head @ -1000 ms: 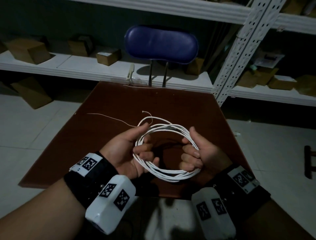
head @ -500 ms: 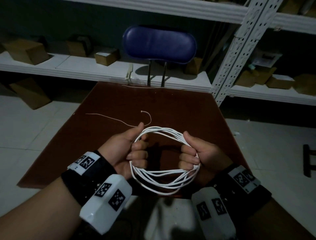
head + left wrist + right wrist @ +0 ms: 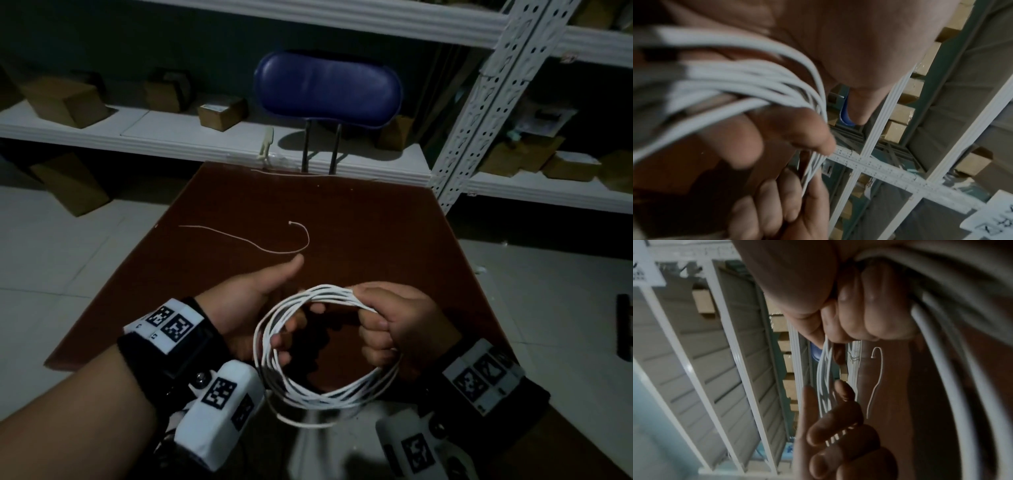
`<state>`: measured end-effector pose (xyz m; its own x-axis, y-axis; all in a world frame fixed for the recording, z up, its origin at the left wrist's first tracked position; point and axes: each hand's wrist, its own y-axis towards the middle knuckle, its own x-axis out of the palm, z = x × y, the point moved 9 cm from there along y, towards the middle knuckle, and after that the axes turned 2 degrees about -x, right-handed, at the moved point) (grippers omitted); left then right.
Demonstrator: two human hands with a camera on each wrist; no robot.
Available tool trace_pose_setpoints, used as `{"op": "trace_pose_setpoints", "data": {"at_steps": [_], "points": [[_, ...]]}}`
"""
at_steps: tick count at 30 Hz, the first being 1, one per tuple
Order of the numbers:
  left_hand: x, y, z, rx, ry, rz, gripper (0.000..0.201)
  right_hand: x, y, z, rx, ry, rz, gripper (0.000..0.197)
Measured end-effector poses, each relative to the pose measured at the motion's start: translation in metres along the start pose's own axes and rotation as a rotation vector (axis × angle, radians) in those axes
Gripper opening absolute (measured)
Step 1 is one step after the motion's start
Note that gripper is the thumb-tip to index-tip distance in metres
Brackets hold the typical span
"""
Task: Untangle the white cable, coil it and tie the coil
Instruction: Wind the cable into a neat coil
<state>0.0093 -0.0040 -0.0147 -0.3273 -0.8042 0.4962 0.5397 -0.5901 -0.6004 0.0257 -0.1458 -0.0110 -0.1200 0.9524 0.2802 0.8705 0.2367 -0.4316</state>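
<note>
The white cable is wound into a round coil of several turns, held above the near part of the brown table. My right hand grips the coil's upper right in a fist. My left hand has its fingers curled round the strands on the left side, with the thumb stretched out and off the cable. The left wrist view shows the strands lying across those fingers. In the right wrist view the strands run from the right fist to the left fingers. A thin white cable tie lies loose on the table beyond the left thumb.
A blue chair stands behind the table's far edge, where a second thin white strip lies. White metal shelving with cardboard boxes runs along the back, its perforated post at the table's far right corner. Pale tiled floor surrounds the table.
My left thumb has lifted off the coil and points outward. My right hand has shifted to the top of the coil, which now hangs lower and tilted. The cable tie is fully uncovered.
</note>
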Motion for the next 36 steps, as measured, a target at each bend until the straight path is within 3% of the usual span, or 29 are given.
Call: {"op": "trace_pose_setpoints", "data": {"at_steps": [3,5,8,11,15,19,25,28,33,36], "points": [[0.004,0.004,-0.008,0.000,0.057,0.006,0.056,0.003,-0.001,0.004,0.018,-0.076,-0.007,0.013],[0.007,0.006,-0.007,0.066,0.067,0.043,0.043,0.002,0.000,0.007,0.031,-0.035,-0.007,0.011],[0.009,0.010,-0.008,0.104,-0.045,0.056,0.041,0.004,0.002,0.010,0.076,0.071,-0.039,0.011],[0.011,0.012,-0.005,0.129,-0.130,0.056,0.041,0.009,0.004,0.011,0.149,0.218,-0.083,0.034],[0.002,0.007,0.006,0.190,-0.209,0.140,0.042,-0.008,0.011,0.012,0.164,0.410,0.033,0.080],[-0.018,-0.001,0.025,0.322,-0.404,0.179,0.043,-0.001,0.009,0.024,0.201,0.574,0.059,0.101],[-0.040,-0.008,0.038,0.478,-0.631,0.221,0.045,0.036,0.000,0.054,0.248,0.470,0.002,0.088],[-0.042,-0.007,0.038,0.493,-0.655,0.223,0.045,0.026,0.007,0.052,0.142,0.379,0.074,0.067],[-0.040,-0.004,0.032,0.470,-0.608,0.250,0.045,0.016,0.009,0.031,0.013,0.428,0.092,0.060],[-0.037,-0.002,0.026,0.450,-0.572,0.267,0.045,0.006,0.007,0.017,-0.113,0.304,0.148,0.040]]}}
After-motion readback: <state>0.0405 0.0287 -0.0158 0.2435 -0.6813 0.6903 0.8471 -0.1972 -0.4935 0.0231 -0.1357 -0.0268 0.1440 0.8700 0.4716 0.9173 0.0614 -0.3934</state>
